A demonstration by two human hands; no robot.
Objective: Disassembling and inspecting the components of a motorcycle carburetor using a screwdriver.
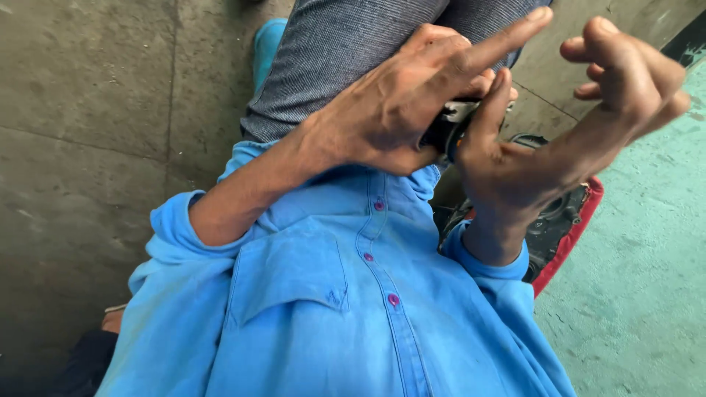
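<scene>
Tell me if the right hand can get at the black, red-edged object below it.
Probably yes: the right hand hangs just above the red-edged object, nothing between, though its thumb presses the small dark part the left hand grips.

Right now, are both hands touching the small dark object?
Yes, the left hand wraps around the small dark object while the thumb of the right hand presses on it from the other side.
</scene>
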